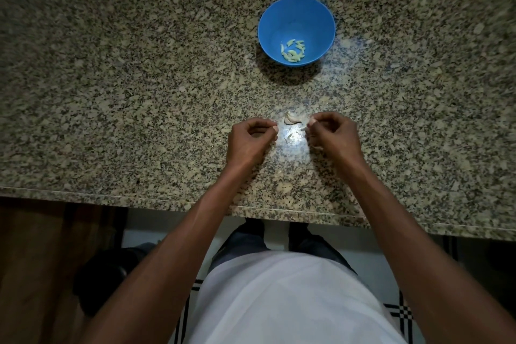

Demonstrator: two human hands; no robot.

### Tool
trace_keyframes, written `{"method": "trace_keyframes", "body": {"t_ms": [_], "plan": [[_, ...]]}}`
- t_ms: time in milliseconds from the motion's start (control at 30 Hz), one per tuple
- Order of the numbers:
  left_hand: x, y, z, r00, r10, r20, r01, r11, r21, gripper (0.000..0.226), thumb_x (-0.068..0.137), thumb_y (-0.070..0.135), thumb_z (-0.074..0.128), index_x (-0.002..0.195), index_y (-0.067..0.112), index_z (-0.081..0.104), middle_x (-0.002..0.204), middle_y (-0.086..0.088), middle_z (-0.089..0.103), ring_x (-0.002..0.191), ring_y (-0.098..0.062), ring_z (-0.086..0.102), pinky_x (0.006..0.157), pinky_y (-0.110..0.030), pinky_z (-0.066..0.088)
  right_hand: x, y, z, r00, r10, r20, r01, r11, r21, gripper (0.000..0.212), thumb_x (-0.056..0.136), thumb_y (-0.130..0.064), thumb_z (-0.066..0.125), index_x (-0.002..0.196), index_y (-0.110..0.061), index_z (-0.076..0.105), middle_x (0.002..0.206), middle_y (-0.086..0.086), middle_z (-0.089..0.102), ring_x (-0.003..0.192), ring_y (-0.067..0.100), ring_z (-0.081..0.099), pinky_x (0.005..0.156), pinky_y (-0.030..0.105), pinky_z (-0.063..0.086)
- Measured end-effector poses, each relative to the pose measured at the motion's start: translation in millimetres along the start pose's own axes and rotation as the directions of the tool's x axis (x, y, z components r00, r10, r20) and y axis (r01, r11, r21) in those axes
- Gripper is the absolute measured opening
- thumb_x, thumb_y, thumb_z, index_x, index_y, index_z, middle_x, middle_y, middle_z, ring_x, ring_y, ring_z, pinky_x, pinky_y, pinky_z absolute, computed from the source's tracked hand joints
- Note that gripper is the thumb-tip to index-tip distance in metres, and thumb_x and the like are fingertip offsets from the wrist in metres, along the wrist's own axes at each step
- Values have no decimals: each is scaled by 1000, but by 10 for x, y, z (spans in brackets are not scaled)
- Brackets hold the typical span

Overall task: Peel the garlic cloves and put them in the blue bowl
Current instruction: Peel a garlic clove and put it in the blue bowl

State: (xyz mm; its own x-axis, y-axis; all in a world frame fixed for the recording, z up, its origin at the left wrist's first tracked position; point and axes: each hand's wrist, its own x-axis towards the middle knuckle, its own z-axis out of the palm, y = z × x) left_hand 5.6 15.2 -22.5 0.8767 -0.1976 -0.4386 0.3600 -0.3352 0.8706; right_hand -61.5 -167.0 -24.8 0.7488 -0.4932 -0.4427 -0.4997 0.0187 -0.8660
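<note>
Two hands hover over the near part of your speckled granite desk (139,92), set apart with a small gap between them. Your left hand (251,138) has its fingers curled in, thumb tip meeting the forefinger; whether anything sits inside that pinch you cannot tell from this view. Your right hand (332,134) is also curled, and a small pale piece (303,128) pokes out from between its thumb and fingertips toward the gap, so it is pinching that bit; whether it is a clove or only skin is too small to tell.

Between your hands, slightly farther from you, a pale garlic piece (291,119) lies on the desk in a bright glare patch. Just nearer to you, thin scraps of peel (289,137) lie on the desk.

The blue bowl (296,12) stands upright well beyond your hands, toward the far side of the desk and roughly in line with the gap. A cluster of peeled cloves (293,51) rests on its bottom, gathered toward the side nearest you.

Below the desk edge your white shirt (293,301) fills the lower centre.
</note>
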Motion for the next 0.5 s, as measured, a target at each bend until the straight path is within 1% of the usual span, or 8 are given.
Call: {"method": "trace_keyframes", "body": {"t_ms": [100, 200, 267, 333, 400, 433, 467, 500], "plan": [[72, -29, -62, 1000, 18, 22, -20, 995, 95, 17, 90, 9, 77, 107, 10, 75, 102, -3, 76, 91, -13, 74, 74, -18, 59, 183, -82, -143, 999, -30, -11, 28, 994, -102, 19, 96, -6, 68, 109, -18, 75, 98, 6, 78, 89, 22, 77, 85, 48, 65], [127, -27, -88, 1000, 21, 19, -23, 992, 125, 18, 89, 8, 77, 107, 11, 74, 102, -4, 75, 94, -19, 74, 78, -26, 63, 314, -189, -192, 993, -112, 28, 116, 947, -300, 22, 96, -10, 67, 115, -14, 78, 103, 5, 79, 91, 17, 76, 91, 44, 63], [151, -11, -113, 1000, 29, 10, -30, 994, 108, 24, 89, 4, 76, 111, 13, 72, 100, -8, 74, 90, -24, 74, 76, -35, 65, 373, -234, -210, 987, -144, 65, 158, 920, -359, 25, 98, -11, 65, 120, -9, 76, 107, 9, 79, 92, 18, 76, 93, 43, 62], [170, 13, -143, 999, 32, -2, -32, 995, 99, 32, 90, 1, 72, 119, 14, 70, 98, -9, 73, 83, -24, 74, 73, -41, 65, 365, -259, -233, 981, -182, 71, 195, 885, -423, 28, 99, -11, 64, 126, -7, 73, 117, 11, 77, 97, 18, 74, 90, 31, 60], [188, 17, -179, 999, 50, -9, -49, 988, 143, 30, 93, 3, 68, 121, 15, 73, 98, -4, 74, 86, -25, 74, 74, -38, 64, 286, -229, -257, 974, -222, 41, 214, 848, -485, 28, 101, -8, 63, 128, -5, 71, 124, 12, 74, 98, 15, 70, 75, 9, 51], [200, 7, -199, 998, 61, -5, -60, 984, 170, 27, 94, 5, 68, 118, 16, 75, 96, -2, 76, 88, -27, 73, 75, -38, 63, 221, -185, -257, 973, -229, 29, 212, 834, -509, 27, 101, -6, 62, 126, -3, 71, 125, 14, 73, 96, 16, 69, 68, 2, 46], [207, -4, -220, 998, 66, 2, -65, 980, 188, 24, 95, 8, 67, 115, 17, 76, 95, -1, 76, 88, -28, 73, 75, -39, 63, 143, -131, -242, 971, -237, 26, 214, 817, -535, 25, 101, -3, 60, 123, -1, 71, 123, 16, 73, 93, 20, 71, 62, 2, 47], [212, -13, -241, 998, 61, 7, -61, 978, 201, 22, 95, 9, 68, 113, 19, 77, 93, 0, 77, 87, -29, 73, 75, -40, 62, 63, -67, -205, 969, -245, 31, 220, 798, -562, 22, 101, 1, 57, 117, 2, 72, 119, 19, 73, 92, 26, 72, 63, 4, 49]]}}
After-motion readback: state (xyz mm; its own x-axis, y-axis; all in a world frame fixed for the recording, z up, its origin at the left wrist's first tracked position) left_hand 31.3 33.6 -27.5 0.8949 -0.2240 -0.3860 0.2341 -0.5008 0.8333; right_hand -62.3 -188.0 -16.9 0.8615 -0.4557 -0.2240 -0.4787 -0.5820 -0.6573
